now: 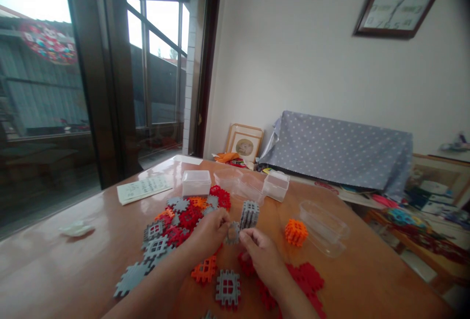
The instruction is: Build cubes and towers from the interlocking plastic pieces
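Observation:
A small grey interlocking building piece (233,234) with notched edges is between my hands. My left hand (210,231) pinches it from the left, and the fingertips of my right hand (261,251) close on its right edge. Just behind stands a stack of grey window pieces (250,214). Left of my hands spreads a loose pile of grey, red and orange pieces, among them a dark red piece (190,216). Nearer me lie an orange window piece (204,269) and a grey window piece (228,287). Red pieces (306,280) lie partly hidden by my right forearm.
An orange block of pieces (295,232) sits to the right beside a clear plastic tray (326,228). Clear boxes (196,183) (276,185) stand along the back. Paper (144,189) and a crumpled wrapper (77,229) lie on the left of the wooden table (370,275).

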`<state>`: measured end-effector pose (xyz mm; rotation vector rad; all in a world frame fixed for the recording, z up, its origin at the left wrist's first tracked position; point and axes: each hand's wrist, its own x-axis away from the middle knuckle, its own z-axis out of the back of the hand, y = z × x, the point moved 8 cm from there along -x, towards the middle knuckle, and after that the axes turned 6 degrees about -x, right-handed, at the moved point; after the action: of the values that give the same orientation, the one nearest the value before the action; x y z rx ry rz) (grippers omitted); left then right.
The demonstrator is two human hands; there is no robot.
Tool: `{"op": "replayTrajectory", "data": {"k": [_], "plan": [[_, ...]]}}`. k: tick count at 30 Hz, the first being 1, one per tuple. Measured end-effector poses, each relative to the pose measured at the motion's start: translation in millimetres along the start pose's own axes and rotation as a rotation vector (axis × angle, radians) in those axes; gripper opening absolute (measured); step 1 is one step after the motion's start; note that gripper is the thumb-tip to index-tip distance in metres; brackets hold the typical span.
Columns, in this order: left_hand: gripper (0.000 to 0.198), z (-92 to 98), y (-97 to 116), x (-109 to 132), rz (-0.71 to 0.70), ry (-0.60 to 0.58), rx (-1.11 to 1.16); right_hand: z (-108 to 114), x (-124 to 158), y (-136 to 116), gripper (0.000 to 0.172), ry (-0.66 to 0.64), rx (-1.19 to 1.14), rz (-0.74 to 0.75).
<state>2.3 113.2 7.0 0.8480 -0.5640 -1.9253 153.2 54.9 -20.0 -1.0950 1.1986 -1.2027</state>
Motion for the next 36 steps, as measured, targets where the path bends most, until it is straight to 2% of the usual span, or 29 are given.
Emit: {"op": "replayTrajectory", "data": {"k": [3,7,10,13,15,18,21,24,30,36], "plan": [[0.007,-1.8,-1,-1,0.024,0.041,0.117,-11,1,0,0.037,-0.057,-0.065,-0.008],[0.009,-2.0,7,0,0.047,0.018,0.288,-7,1,-5,0.033,0.026,-0.043,0.092],[0.019,-4.6,12,0,0.046,-0.036,0.457,-1,2,-14,0.032,0.092,-0.020,0.190],[0.029,-8.6,7,0,0.067,-0.045,0.562,2,2,-22,0.030,0.125,-0.024,0.243],[0.030,-10.6,5,-1,0.069,-0.040,0.606,4,1,-21,0.032,0.134,-0.066,0.232],[0.030,-11.5,10,0,0.021,-0.064,0.650,9,0,-11,0.038,0.150,-0.218,0.123],[0.033,-6.2,20,2,-0.040,-0.040,0.534,16,0,1,0.039,0.198,-0.392,0.013],[0.040,1.2,27,5,-0.103,0.030,0.348,21,1,1,0.036,0.243,-0.477,-0.004],[0.051,8.0,36,9,-0.197,0.051,0.093,25,2,-7,0.037,0.301,-0.442,0.011],[0.052,8.9,38,9,-0.230,0.046,-0.012,27,2,-6,0.040,0.306,-0.436,0.014]]}}
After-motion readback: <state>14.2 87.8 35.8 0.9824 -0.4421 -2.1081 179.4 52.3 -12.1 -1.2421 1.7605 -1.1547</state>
